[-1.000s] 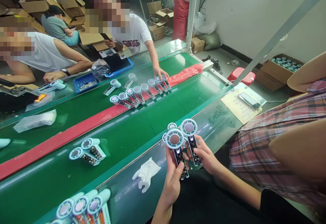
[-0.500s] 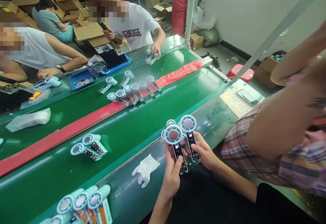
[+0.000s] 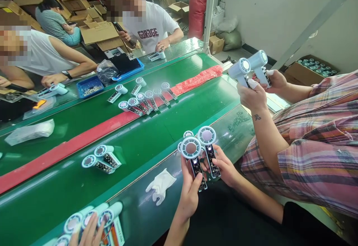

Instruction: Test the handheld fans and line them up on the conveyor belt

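Note:
My left hand (image 3: 190,192) is wrapped around the handle of a light-blue handheld fan (image 3: 191,148), its round grille facing me and a black circuit board bare along the handle. Close beside it, my right hand (image 3: 225,166) grips a second handheld fan (image 3: 207,135), also with its board showing. Part of another fan's ring (image 3: 188,134) shows behind these two; which hand supports it is hidden. Both hands are over the near ledge of the bench. Left of them lies a crumpled white glove (image 3: 160,186).
Several fans (image 3: 149,96) stand along a red strip (image 3: 84,137) on the green belt (image 3: 140,147); two more (image 3: 102,160) lie nearer. At right a co-worker's hands (image 3: 256,95) hold two fans. Another person's hand (image 3: 88,231) touches grouped fans at lower left. Co-workers sit opposite.
The right-hand co-worker's hands have come into view holding two fans. Another hand has reached onto the lower-left fans. The co-worker opposite has brought a fan back to the far ledge. My hands stay put.

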### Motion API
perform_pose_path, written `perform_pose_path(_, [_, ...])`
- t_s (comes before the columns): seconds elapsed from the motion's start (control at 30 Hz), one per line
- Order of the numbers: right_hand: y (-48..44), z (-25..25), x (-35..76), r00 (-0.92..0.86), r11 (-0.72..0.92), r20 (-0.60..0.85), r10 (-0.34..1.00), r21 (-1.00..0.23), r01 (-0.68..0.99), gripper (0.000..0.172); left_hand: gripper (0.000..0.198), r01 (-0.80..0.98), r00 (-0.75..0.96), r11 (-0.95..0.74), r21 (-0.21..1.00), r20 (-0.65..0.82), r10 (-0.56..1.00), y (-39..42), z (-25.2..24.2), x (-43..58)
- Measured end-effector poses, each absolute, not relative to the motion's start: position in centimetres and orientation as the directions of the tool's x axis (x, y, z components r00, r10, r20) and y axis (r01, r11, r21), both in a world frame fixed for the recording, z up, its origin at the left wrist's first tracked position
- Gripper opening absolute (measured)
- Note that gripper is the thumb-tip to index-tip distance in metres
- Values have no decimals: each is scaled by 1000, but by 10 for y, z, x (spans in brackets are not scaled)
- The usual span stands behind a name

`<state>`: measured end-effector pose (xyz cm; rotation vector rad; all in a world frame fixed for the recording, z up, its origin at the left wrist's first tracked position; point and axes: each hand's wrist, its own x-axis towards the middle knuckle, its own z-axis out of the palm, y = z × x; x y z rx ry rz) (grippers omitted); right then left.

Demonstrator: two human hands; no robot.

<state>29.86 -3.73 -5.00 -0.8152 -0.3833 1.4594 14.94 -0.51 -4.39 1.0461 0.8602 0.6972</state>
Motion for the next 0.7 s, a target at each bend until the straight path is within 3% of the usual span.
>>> perform_pose_path(0.5, [-34,-47,298,121,-85,-247,961,-686,-723,45,82,-80,504,372,925,-285,816,-4,-44,153])
perform_pose_path(0.7, [-35,-74,309,180,-166,-365,914,-740,-652,46,66,229,210,280,932,-328,921,0,-58,106])
